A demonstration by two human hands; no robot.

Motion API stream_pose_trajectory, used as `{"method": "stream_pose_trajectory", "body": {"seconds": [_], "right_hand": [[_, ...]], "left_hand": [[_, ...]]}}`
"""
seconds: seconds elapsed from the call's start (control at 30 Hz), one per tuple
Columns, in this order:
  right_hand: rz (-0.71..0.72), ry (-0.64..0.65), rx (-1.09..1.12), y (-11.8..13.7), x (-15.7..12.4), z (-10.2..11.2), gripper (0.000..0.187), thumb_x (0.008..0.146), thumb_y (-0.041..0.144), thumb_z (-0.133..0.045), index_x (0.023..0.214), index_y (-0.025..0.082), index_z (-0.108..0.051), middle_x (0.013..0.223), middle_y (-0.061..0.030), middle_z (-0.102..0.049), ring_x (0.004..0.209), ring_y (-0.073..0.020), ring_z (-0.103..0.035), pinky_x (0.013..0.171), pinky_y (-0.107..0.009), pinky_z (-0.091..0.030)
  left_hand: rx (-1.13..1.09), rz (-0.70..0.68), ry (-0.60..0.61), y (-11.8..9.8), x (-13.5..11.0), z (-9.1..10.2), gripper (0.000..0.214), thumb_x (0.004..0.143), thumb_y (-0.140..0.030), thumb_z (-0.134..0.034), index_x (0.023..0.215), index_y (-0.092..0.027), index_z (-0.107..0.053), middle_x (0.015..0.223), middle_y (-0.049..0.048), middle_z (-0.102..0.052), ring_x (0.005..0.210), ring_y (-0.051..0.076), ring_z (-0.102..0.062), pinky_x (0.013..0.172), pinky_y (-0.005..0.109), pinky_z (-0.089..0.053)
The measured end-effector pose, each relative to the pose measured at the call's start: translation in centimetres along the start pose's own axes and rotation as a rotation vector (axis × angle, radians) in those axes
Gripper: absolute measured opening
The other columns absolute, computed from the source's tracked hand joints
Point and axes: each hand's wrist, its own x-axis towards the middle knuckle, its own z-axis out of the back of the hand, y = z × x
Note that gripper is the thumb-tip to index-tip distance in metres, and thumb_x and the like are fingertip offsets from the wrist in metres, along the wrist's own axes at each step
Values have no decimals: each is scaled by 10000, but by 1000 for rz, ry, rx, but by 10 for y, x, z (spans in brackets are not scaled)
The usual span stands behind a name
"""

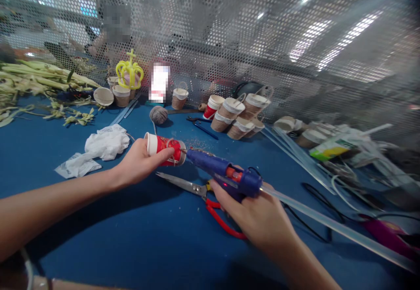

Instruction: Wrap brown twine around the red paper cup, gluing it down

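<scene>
My left hand (pixel 138 165) is closed around a red and white paper cup (pixel 166 149), held on its side above the blue table. My right hand (pixel 252 218) grips a blue hot glue gun (pixel 226 174) with a long clear glue stick (pixel 328 224) trailing from its back. The gun's nozzle touches the cup's bottom end, where a strand of twine lies. Red-handled scissors (pixel 200 191) lie open on the table just under the gun.
A ball of grey twine (pixel 159 114), crumpled white tissue (pixel 106 143), several twine-wrapped cups (pixel 234 115), a yellow crown (pixel 130 72) and green leaves (pixel 39 82) lie farther back. Clear glue sticks (pixel 295 152) and black cables (pixel 315 211) spread at right. A perforated metal screen (pixel 262 40) backs the table, a person behind it.
</scene>
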Motion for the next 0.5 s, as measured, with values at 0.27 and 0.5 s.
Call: {"method": "stream_pose_trajectory", "body": {"seconds": [0.27,0.5], "right_hand": [[55,-5,-36,0,0,2,146,729,262,-453,661,214,-573,532,-24,-612,444,-152,-548,462,-259,-450],[213,125,-140,1,4,13,184,695,261,-450,687,206,-625,485,-10,-584,455,-157,-539,462,-261,-433]], "left_hand": [[-54,49,-22,1,2,1,231,721,-336,-583,771,-126,-666,717,45,-697,591,121,-594,546,191,-447],[-260,171,-114,9,10,2,210,660,-333,-638,683,-124,-651,596,28,-664,526,128,-570,520,227,-432]]}}
